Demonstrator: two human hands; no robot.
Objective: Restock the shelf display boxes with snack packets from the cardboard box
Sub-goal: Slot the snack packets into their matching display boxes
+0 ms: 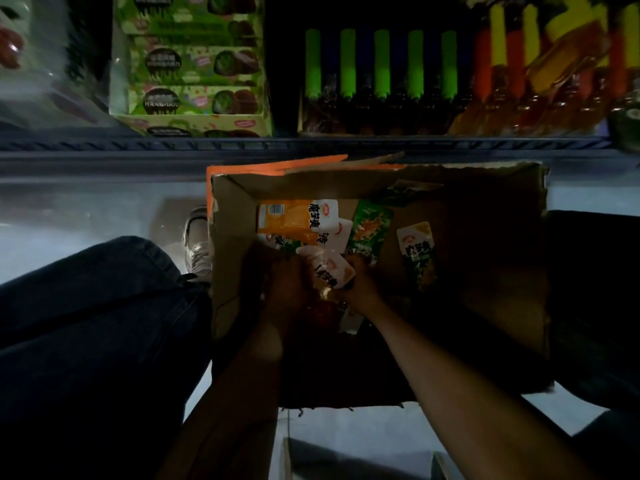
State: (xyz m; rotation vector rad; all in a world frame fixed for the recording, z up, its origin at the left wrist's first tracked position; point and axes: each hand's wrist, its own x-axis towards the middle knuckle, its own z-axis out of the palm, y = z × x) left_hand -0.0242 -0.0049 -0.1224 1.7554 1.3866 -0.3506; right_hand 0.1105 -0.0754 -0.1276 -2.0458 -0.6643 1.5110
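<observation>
An open cardboard box [502, 271] sits on the floor below the shelf. Both my hands are inside it. My left hand [287, 289] and my right hand [360, 285] together grip a small stack of orange-and-white snack packets [329, 268]. More packets lie loose on the box floor: an orange one [291, 216], a green one [372, 226] and another green-and-white one [419, 251]. On the shelf above stands a green display box [194, 81] stacked with packets.
The shelf edge [311, 147] runs across the view above the box. To its right are packets with green stripes [381, 64] and orange-yellow packets [536, 64]. My knee in dark trousers [104, 306] and a shoe [199, 247] are left of the box.
</observation>
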